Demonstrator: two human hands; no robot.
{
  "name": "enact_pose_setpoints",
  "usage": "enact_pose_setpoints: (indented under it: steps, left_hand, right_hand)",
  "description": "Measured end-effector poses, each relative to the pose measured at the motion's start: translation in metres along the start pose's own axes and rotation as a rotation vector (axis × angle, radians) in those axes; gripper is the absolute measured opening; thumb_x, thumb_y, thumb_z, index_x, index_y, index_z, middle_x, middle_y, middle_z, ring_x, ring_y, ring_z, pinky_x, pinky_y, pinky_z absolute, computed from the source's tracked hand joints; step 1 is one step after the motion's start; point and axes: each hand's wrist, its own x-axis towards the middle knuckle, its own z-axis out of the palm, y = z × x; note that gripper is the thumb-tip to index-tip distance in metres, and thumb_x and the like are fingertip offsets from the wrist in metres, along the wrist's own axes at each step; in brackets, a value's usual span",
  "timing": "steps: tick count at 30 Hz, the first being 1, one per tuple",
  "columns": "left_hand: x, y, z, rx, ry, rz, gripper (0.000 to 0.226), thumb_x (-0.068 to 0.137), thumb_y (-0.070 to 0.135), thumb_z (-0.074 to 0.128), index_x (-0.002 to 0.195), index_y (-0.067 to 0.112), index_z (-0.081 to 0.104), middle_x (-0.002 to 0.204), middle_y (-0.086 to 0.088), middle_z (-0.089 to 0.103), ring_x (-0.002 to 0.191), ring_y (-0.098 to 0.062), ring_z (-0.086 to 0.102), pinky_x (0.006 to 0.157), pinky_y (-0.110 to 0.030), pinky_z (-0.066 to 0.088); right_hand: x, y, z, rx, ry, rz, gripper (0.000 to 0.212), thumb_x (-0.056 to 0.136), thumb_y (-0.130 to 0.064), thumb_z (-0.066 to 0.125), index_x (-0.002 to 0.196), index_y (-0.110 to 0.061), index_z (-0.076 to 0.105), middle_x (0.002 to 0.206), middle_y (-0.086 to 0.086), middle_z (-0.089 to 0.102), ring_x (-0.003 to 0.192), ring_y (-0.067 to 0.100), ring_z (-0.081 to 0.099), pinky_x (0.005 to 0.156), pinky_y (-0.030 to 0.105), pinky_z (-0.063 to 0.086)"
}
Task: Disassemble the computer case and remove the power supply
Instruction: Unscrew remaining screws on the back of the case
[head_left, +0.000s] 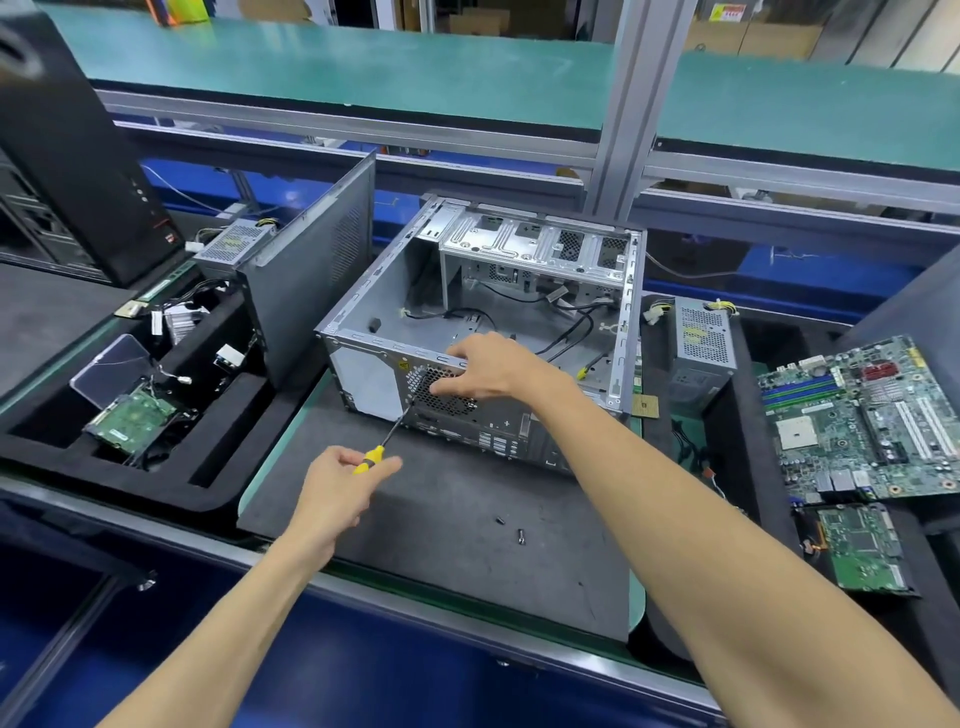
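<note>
Head camera: my left hand (340, 480) grips the yellow-handled screwdriver (390, 437), its tip at the fan grille on the rear panel of the computer case (483, 332) standing on the mat, while my right hand (485, 366) curls over the rear top edge. To do it well, I should keep the blade square in the screw and press firmly. Both arms reach forward; a power supply (704, 340) sits just right of the case.

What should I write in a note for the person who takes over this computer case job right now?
Left hand holds the yellow screwdriver, tip at the fan grille.
Right hand grips the case at its rear top edge.
Done: side panel off, case opened, two screws on the mat, a power supply beside the case.
Left: the rear grille screw, it seems.
</note>
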Motion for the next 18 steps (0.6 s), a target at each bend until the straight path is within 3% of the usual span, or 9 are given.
enact_pose_setpoints:
  steps: [3,5,10,13,15,18]
  left_hand:
    - [0.001,-0.008,-0.002,0.155,0.142,0.220,0.027,0.084,0.031,0.079,0.085,0.012,0.060,0.069,0.000,0.072,0.051,-0.014,0.048,0.048,-0.029,0.038]
    - [0.001,-0.010,-0.005,0.098,0.093,0.226,0.027,0.085,0.032,0.077,0.085,0.010,0.062,0.075,-0.001,0.076,0.047,-0.012,0.048,0.043,-0.025,0.039]
    - [0.003,-0.009,-0.010,-0.341,-0.156,-0.209,0.028,0.084,0.034,0.078,0.095,0.009,0.070,0.092,-0.007,0.077,0.044,-0.008,0.040,0.033,-0.016,0.028]
    - [0.001,-0.007,-0.009,-0.671,-0.356,-0.464,0.025,0.082,0.036,0.073,0.088,0.012,0.069,0.080,0.000,0.069,0.040,-0.005,0.032,0.028,-0.015,0.022]
    - [-0.002,-0.006,-0.007,-0.727,-0.427,-0.512,0.033,0.088,0.041,0.066,0.097,0.010,0.068,0.066,0.005,0.055,0.038,-0.004,0.028,0.026,-0.016,0.020]
    - [-0.003,-0.001,-0.001,-0.531,-0.351,-0.414,0.039,0.097,0.045,0.057,0.103,0.007,0.064,0.058,0.005,0.036,0.037,-0.005,0.023,0.027,-0.016,0.015]
  right_hand:
    - [0.000,0.002,0.001,-0.002,0.016,-0.004,0.032,0.088,-0.055,0.066,0.079,-0.024,0.065,0.062,-0.003,0.068,0.059,0.009,0.060,0.059,0.028,0.043]
    - [0.001,0.002,0.002,0.003,0.020,-0.004,0.035,0.087,-0.055,0.066,0.092,-0.021,0.072,0.062,-0.003,0.069,0.060,0.010,0.062,0.061,0.028,0.048]
    - [0.003,0.002,0.003,-0.013,0.032,-0.008,0.036,0.087,-0.055,0.066,0.093,-0.021,0.072,0.061,-0.004,0.069,0.059,0.009,0.061,0.059,0.027,0.043]
    - [0.002,0.002,0.002,-0.018,0.032,-0.011,0.037,0.087,-0.055,0.066,0.092,-0.019,0.072,0.058,-0.005,0.067,0.058,0.009,0.061,0.057,0.026,0.042]
    - [0.001,0.001,0.002,-0.018,0.035,-0.013,0.035,0.087,-0.055,0.066,0.091,-0.021,0.071,0.058,-0.005,0.066,0.057,0.008,0.060,0.055,0.025,0.039]
    - [0.001,0.000,0.001,-0.018,0.029,-0.012,0.033,0.088,-0.055,0.066,0.087,-0.023,0.069,0.058,-0.005,0.066,0.057,0.007,0.059,0.054,0.025,0.038]
